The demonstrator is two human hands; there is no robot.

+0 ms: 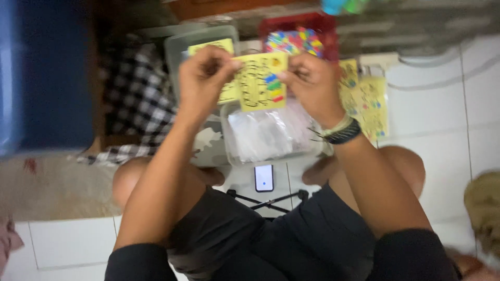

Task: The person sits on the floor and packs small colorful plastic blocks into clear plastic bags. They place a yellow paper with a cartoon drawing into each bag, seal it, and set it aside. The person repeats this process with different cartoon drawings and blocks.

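**Ana:** While both hands are raised at 12 o'clock, what do they have?

**Ben:** 1 yellow card [259, 81] with coloured clips down its right edge. The left hand [204, 78] is closed in a pinch on the card's left edge, and the right hand [312, 83] is pinched shut on the right edge, by the clips.

**Ana:** How would it handle?

**Ben:** I judge it light and thin, easily bent; holding it by the 2 side edges keeps it flat. The clips look small and might slip loose, though blur makes that hard to confirm.

**Ana:** What lies around it?

**Ben:** Directly under the card sits a clear tub [229, 151] of plastic bags [271, 132]. At 1 o'clock is a red tray [271, 26] of coloured pieces, at 3 o'clock more yellow cards [367, 104] on the tiled floor [448, 114], and at 11 o'clock another clear bin [177, 49] with a card inside. A phone [264, 178] on a small tripod stands at 6 o'clock, between the knees, crowding the space below the tub.
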